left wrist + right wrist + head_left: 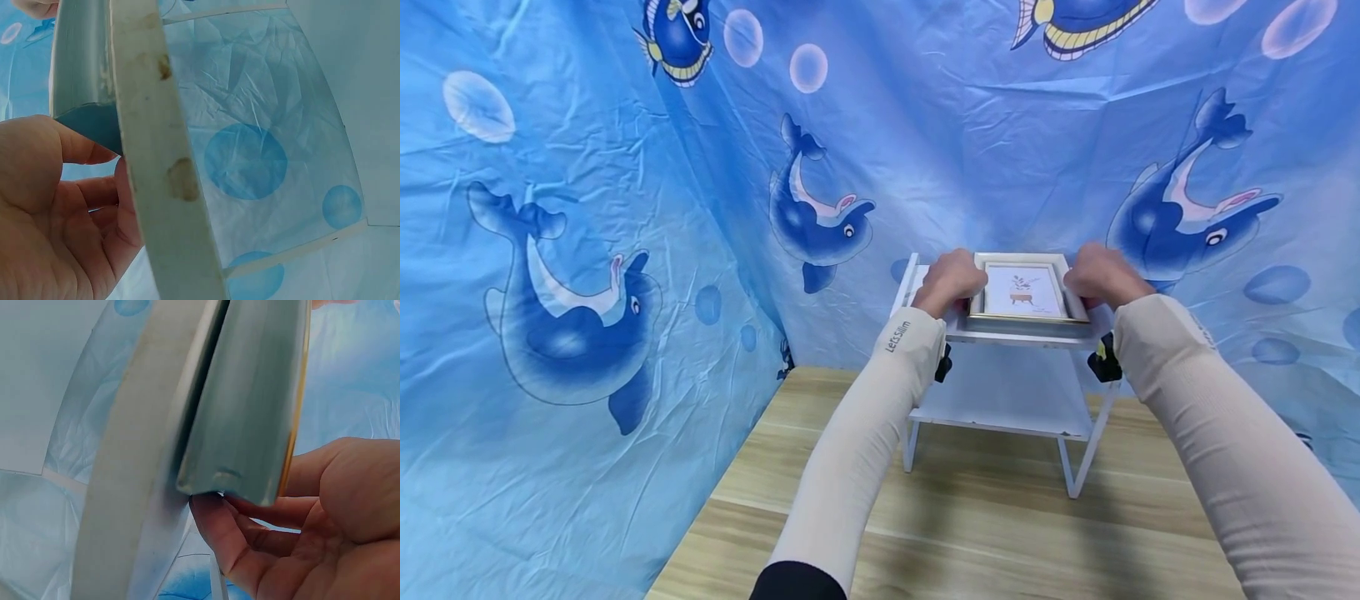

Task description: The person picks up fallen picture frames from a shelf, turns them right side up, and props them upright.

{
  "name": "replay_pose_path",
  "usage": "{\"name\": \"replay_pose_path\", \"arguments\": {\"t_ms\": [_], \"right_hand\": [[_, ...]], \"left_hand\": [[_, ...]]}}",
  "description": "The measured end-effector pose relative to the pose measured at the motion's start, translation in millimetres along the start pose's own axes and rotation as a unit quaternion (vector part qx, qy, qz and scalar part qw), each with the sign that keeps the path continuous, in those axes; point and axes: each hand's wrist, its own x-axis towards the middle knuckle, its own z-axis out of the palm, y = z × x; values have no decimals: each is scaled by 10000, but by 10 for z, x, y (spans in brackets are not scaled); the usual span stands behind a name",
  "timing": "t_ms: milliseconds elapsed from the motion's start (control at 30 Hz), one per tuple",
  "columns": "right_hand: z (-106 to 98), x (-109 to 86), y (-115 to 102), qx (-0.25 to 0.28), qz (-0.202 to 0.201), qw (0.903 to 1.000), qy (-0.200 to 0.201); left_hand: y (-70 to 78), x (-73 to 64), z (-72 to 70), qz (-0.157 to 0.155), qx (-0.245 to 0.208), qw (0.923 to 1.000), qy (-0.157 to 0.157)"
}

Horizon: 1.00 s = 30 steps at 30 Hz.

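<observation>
A picture frame [1022, 292] with a silvery border and a gold edge lies face up at the top of a small white shelf stand [1000, 387]. Behind its pane is a print of a leafy plant in a brown planter. My left hand [953, 282] grips the frame's left side, thumb above and fingers curled below, as the left wrist view shows. On the opposite side my right hand [1103, 275] holds the frame the same way. In the right wrist view its near corner [231, 469] sits a narrow gap above the shelf edge [125, 456]. Both hands' fingertips are right at the shelf top.
The stand has a lower shelf [1000, 417] and thin white legs on a wood-look floor [970, 533]. Blue curtains [587, 333] printed with dolphins and bubbles hang to the left and close behind the stand.
</observation>
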Motion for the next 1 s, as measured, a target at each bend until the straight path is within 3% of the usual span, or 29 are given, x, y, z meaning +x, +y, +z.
{"name": "replay_pose_path", "arguments": {"t_ms": [400, 700, 1000], "right_hand": [[13, 1, 24, 20, 15, 10000, 92], [13, -23, 33, -38, -70, 9998, 166], [24, 2, 24, 10, -90, 9996, 258]], "left_hand": [[8, -13, 23, 251, 406, 9985, 263], [6, -3, 36, 297, 476, 9972, 484], [-8, -11, 14, 229, 401, 9976, 516]]}}
